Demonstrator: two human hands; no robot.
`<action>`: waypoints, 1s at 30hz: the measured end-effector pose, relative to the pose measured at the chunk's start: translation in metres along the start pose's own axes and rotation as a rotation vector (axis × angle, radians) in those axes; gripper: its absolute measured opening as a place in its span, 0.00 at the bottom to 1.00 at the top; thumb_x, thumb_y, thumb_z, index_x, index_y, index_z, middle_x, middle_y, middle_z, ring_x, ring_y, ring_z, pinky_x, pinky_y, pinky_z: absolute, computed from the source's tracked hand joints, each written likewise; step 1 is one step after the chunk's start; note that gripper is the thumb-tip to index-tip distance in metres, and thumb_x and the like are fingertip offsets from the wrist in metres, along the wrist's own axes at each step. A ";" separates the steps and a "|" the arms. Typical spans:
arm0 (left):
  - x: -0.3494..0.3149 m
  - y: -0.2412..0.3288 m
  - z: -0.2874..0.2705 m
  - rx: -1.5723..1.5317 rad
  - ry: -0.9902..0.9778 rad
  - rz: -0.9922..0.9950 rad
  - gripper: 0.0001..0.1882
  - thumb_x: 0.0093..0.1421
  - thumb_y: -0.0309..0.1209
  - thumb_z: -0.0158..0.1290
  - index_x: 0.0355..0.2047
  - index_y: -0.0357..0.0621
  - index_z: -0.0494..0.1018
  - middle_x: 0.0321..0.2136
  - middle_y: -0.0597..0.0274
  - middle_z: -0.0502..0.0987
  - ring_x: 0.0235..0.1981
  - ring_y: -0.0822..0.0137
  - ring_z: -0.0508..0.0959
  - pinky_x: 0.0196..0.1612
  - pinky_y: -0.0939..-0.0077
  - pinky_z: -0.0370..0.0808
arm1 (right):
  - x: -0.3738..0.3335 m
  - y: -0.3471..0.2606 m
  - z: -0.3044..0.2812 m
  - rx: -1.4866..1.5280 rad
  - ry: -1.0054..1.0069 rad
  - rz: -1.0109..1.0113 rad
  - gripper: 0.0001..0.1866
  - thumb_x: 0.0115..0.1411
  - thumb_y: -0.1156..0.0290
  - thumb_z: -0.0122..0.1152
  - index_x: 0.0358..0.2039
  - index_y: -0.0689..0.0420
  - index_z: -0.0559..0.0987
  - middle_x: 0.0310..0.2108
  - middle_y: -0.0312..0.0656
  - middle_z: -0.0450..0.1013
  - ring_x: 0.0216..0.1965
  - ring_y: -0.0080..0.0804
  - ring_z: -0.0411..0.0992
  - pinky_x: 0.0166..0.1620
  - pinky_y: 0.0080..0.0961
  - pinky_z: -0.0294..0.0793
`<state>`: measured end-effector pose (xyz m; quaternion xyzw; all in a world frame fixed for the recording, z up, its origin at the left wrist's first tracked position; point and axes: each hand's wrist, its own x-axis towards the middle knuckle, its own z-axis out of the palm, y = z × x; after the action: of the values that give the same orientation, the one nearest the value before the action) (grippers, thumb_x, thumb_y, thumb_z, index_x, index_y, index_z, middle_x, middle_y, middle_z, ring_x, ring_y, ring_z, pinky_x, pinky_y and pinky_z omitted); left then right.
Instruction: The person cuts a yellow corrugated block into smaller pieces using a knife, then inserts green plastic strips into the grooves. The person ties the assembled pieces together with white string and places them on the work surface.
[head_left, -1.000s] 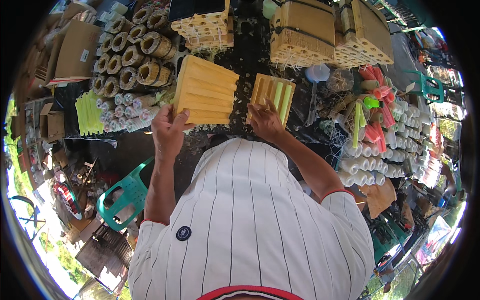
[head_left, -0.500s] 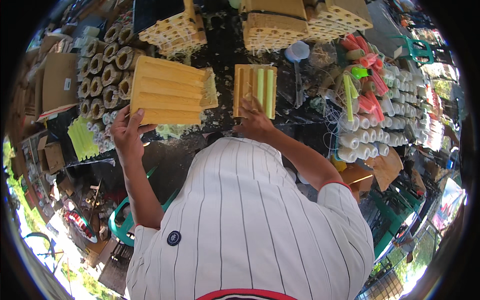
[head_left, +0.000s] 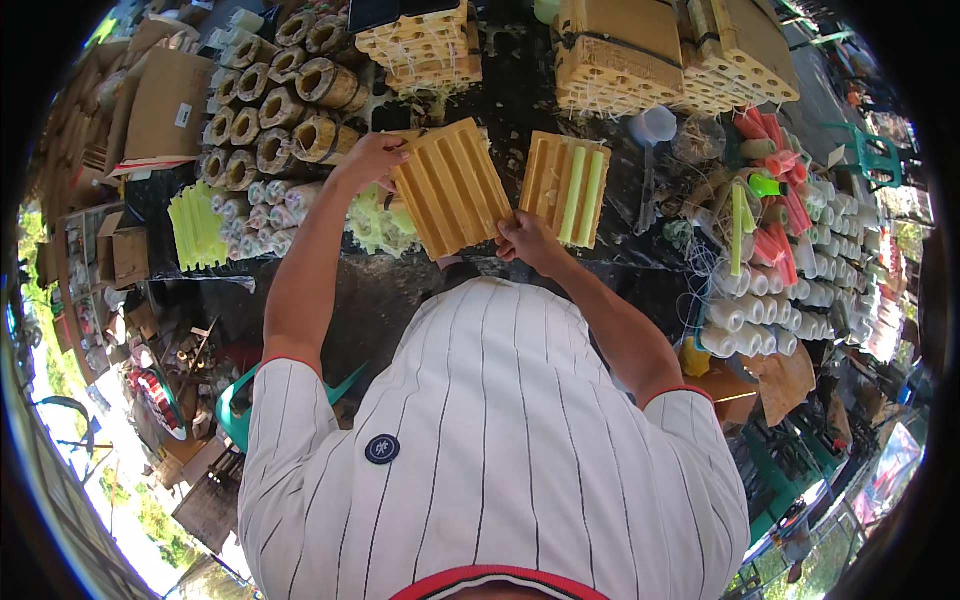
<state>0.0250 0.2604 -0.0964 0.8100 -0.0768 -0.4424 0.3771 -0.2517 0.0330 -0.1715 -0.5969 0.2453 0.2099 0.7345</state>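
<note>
A tan grooved mould half (head_left: 450,192) is held up at a tilt over the dark table, its row of straight grooves facing me and holding nothing. My left hand (head_left: 372,160) is closed on its upper left edge. My right hand (head_left: 532,243) has its fingers curled at the lower right corner, pinching it. Just to the right lies a second grooved mould half (head_left: 540,180), flat on the table. Two pale green rods (head_left: 571,195) rest side by side in its right-hand grooves, while its left grooves are bare.
Hollow tan tubes (head_left: 280,110) are stacked at the left, above wrapped white rolls (head_left: 270,215) and pale green sticks (head_left: 197,225). Strapped mould blocks (head_left: 620,60) stand at the back. A lidded clear cup (head_left: 653,126) and bundled white and pink rolls (head_left: 765,310) sit to the right.
The raised mould half has swung right and turned, so its grooves now run up and down. My right hand has left the flat mould half and taken the raised one's lower corner.
</note>
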 end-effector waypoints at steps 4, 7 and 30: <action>0.029 0.034 0.018 0.340 0.051 -0.103 0.20 0.72 0.37 0.57 0.59 0.38 0.77 0.36 0.52 0.84 0.32 0.60 0.87 0.33 0.62 0.87 | 0.012 0.015 0.011 -0.045 0.058 0.034 0.17 0.75 0.64 0.56 0.47 0.69 0.74 0.32 0.45 0.79 0.30 0.33 0.83 0.35 0.30 0.87; 0.045 0.034 0.021 0.378 0.119 -0.122 0.22 0.71 0.36 0.58 0.61 0.39 0.76 0.40 0.48 0.82 0.36 0.57 0.86 0.35 0.59 0.86 | 0.021 0.007 0.013 -0.180 0.066 -0.004 0.15 0.74 0.66 0.57 0.47 0.70 0.74 0.33 0.47 0.81 0.30 0.35 0.83 0.34 0.31 0.87; 0.102 0.077 0.258 1.124 0.187 0.734 0.42 0.65 0.45 0.62 0.74 0.49 0.59 0.68 0.53 0.65 0.70 0.45 0.63 0.68 0.28 0.60 | 0.080 -0.053 -0.187 -0.842 0.652 -0.156 0.13 0.64 0.65 0.60 0.43 0.58 0.85 0.47 0.53 0.79 0.50 0.59 0.79 0.55 0.51 0.77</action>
<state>-0.0977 0.0197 -0.1947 0.8393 -0.5324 -0.1064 0.0294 -0.1766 -0.1597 -0.2107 -0.8905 0.3101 0.0389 0.3306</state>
